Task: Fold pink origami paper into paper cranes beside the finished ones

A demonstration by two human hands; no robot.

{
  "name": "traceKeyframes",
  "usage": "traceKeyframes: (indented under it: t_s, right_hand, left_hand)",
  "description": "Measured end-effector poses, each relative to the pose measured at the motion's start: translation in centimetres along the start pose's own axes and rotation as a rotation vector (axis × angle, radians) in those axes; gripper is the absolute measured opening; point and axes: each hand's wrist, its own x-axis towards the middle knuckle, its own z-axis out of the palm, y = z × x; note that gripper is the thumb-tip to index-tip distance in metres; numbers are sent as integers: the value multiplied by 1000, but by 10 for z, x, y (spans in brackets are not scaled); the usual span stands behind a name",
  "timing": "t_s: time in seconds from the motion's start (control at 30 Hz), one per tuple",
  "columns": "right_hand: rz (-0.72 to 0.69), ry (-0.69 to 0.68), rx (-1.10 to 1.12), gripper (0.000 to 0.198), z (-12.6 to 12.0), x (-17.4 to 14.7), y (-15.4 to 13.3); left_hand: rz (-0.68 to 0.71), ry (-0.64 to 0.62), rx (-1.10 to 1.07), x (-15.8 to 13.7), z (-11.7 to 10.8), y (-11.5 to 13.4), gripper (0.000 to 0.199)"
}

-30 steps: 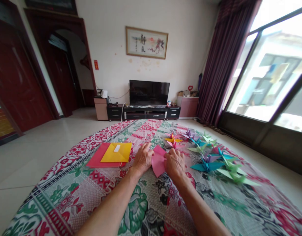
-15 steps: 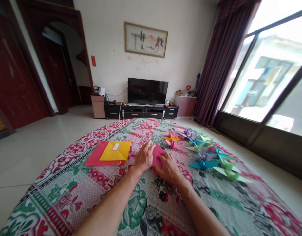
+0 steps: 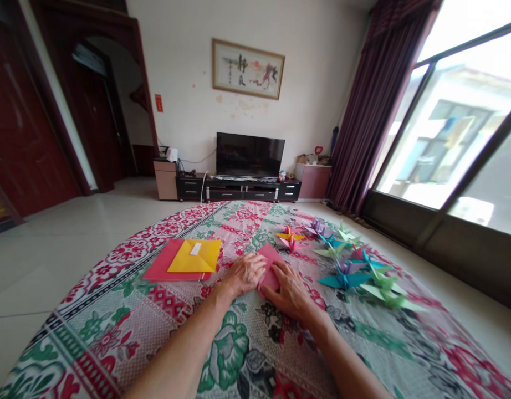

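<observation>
A folded piece of pink origami paper point(image 3: 269, 267) lies on the patterned tablecloth between my hands. My left hand point(image 3: 246, 274) has its fingers curled together at the paper's left edge. From the right, my right hand point(image 3: 289, 288) grips the sheet with thumb and fingers, covering its lower right part. Left of my hands lie a yellow folded paper point(image 3: 205, 256) with a small white label and, under it, a stack of red-pink paper point(image 3: 158, 267). To the right stand several folded paper cranes, among them a blue crane point(image 3: 345, 278) and a green crane point(image 3: 389, 288).
An orange and pink crane pair point(image 3: 289, 237) sits just beyond my right hand. The round table's cloth point(image 3: 156, 343) reaches to its curved edge. Past it stand a television point(image 3: 250, 154) on a low cabinet, and a window with dark curtains point(image 3: 361, 111) at right.
My left hand has slid slightly down and its fingers have drawn in, so more of the pink paper's top shows. My right hand has shifted a little lower and right.
</observation>
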Motion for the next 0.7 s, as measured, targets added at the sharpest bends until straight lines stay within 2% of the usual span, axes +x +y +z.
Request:
traceKeyframes:
  t_s: [0.27,0.43,0.57,0.7]
  right_hand:
    - [22,16,30,50,-3,-6,5]
    - [14,21,26,50,-3,-7,4]
    - [3,-24,27,59,-5,-10,8]
    - [-9,-54,41,62,-6,-12,11]
  left_hand:
    - [-129,6,62,-4,2,4,32]
    - [-152,22,69,-8,2,5,31]
    - [-160,21,56,-8,1,4,32]
    - [-151,-36,18,-8,-5,2,34]
